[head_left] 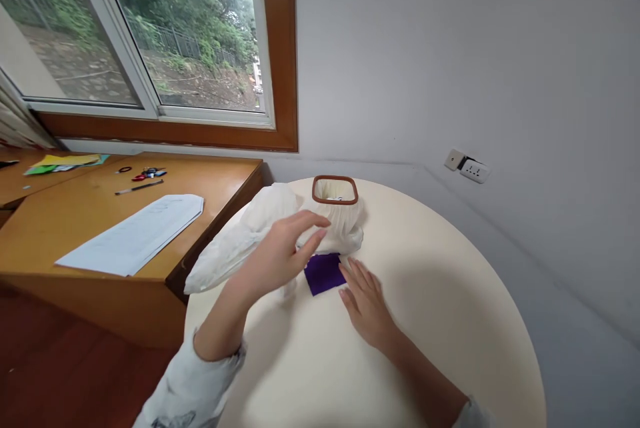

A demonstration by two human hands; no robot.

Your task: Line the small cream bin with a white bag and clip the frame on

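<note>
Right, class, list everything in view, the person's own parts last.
Round table: 1, cream, centre
Lined square-rimmed bin: 1, brown, white, table's back
Crumpled thin plastic: count unclear, white, left of bin
Flat square piece: 1, purple, before bin
Wooden desk: at least 1, brown, left
Paper sheets: several, white, on desk
Slim pen: 1, dark, on desk
Thin ring: 1, black, on desk
Small objects: several, red, blue, black, on desk
Coloured sheets: several, yellow, green, blue, far left
Sliding window: 1, white, brown, upper left
Wall plates: 2, pale, right
Curtain: 1, pale, left edge
Floor: 1, red, lower left
Sleeves: 2, pale, on forearms
Left hand: 1, bare, above table
Right hand: 1, bare, at piece's edge
</note>
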